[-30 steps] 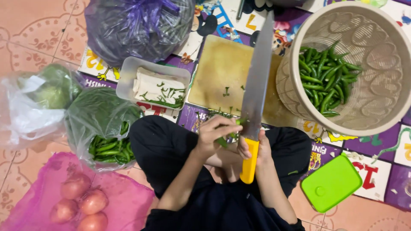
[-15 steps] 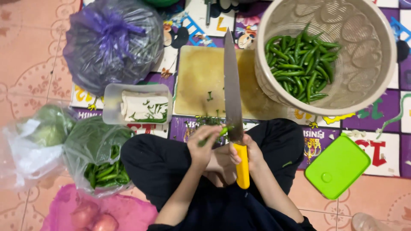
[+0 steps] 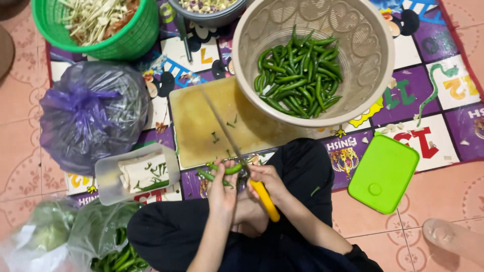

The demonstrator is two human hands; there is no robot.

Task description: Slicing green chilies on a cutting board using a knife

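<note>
Right hand: the right hand point(image 3: 269, 182) is closed around the yellow handle of a big knife point(image 3: 237, 151). The blade points up and left, over the cutting board point(image 3: 201, 116), so cut bits can fall there.
Left hand: the left hand point(image 3: 222, 189) pinches a green chili point(image 3: 226, 170) right next to the blade, low in the middle of the frame.
Chili: it is long, thin, shiny green and a bit bent.
Colander: the beige colander point(image 3: 373, 60) at the upper right holds many more green chilies, close enough to reach.
Small tub: a clear tub point(image 3: 108, 176) at the lower left has little green stems in it.
Lid: a green lid point(image 3: 383, 174) lies on the floor at the right.
</note>
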